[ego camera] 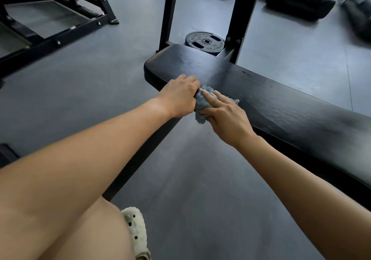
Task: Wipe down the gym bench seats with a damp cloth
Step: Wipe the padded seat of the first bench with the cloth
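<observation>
Wide grey rubber floor [200, 189] lies open on your near side of the long black padded bench seat [281, 107], whose rounded end sits by the black steel uprights [242, 19]. A round black weight plate [205, 42] lies flat just behind that end. On the seat's near edge, your left hand [178, 97] and right hand [225, 115] both clutch the small blue-grey crumpled cloth [202, 101], which overhangs the edge.

Grey rubber floor [84, 83] (matte, scuffed) carries black steel frames [60, 19] and a weight plate [204, 41].
</observation>
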Tool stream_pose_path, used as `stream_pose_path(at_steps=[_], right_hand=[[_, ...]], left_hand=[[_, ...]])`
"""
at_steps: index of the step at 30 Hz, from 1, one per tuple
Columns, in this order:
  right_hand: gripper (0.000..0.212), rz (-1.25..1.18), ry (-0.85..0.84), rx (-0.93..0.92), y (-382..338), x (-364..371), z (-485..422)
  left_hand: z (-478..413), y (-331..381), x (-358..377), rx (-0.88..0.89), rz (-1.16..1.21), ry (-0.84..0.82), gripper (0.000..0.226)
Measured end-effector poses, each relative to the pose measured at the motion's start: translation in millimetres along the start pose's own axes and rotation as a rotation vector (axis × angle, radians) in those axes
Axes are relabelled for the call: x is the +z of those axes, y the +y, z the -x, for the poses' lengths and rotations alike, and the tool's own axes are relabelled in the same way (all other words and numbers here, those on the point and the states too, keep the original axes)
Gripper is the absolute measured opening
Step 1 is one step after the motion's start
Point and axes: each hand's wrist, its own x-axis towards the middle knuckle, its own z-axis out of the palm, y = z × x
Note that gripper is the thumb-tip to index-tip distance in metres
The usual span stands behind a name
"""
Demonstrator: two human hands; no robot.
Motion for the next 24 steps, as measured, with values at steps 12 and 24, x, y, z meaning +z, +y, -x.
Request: stream_pose_path(at_steps=[12,24], right_hand=[[0.02,0.13,0.044,0.057,18,-10,67],[0.027,-0.135,-0.069,0.051,4,0,2]], left_hand=[[7,-8,4,0.027,0.021,-0.082,0.042],[8,9,5,-0.011,-0.028,-0.052,0.032]])
